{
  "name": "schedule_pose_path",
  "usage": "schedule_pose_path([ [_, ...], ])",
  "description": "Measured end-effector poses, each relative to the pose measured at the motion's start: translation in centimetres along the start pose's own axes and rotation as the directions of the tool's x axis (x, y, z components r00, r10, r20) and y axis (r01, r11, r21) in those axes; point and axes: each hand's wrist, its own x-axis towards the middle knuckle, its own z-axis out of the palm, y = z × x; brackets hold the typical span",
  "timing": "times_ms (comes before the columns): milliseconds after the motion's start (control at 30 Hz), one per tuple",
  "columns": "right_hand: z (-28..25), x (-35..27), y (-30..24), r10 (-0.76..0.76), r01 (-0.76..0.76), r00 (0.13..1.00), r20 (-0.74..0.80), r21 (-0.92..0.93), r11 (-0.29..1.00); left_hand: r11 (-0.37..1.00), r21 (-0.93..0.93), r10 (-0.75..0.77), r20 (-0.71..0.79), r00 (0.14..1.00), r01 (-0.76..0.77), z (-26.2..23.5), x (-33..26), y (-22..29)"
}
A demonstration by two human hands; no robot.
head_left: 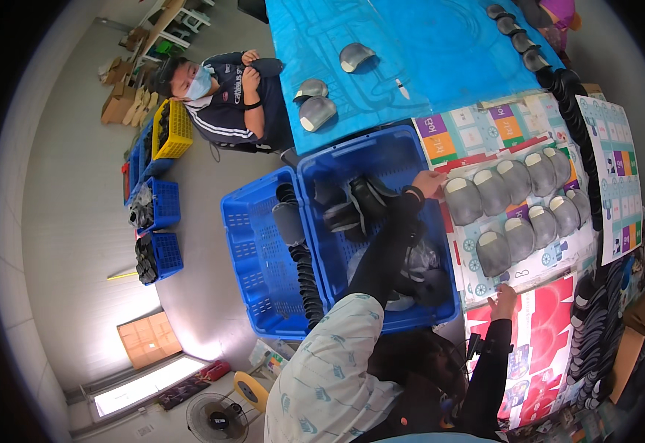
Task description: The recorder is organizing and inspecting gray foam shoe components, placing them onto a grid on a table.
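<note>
My left hand (428,184) reaches across a blue crate to the left edge of a printed sheet (455,255). Its fingers are stretched out beside the end of a row of grey, rounded cup-shaped pieces with pale patches. The nearest of these is a grey cup piece (463,201). At the sheet's lower edge, my right hand (503,303) has its fingers apart, just below another grey cup piece (494,255). Two rows of several such pieces lie on the sheet. Whether either hand touches the sheet's edge is hard to tell.
Under my left arm stands a blue crate (452,277) with black pieces; a second blue crate (245,244) adjoins it. A blue-covered table (426,44) holds several grey cups. A co-worker (234,103) holds a dark piece. Black stacked pieces (584,140) line the right side.
</note>
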Motion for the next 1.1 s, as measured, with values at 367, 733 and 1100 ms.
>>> schedule_pose_path([
  [367,-2.9,3.9,4.0,-0.2,0.176,0.979,-0.03,-0.358,0.917,0.995,0.037,0.087,0.039,0.995,-0.088,0.6,-0.5,1.2],
  [733,-6.1,5.4,5.5,-0.013,0.045,0.993,-0.118,0.271,0.962,0.955,0.172,0.184,0.288,0.94,-0.24,2.3,1.1,1.3],
  [1100,-0.4,1.2,3.9,-0.211,0.316,0.846,-0.49,0.142,0.938,0.841,0.428,0.223,0.281,0.933,-0.33,2.1,-0.8,2.6],
])
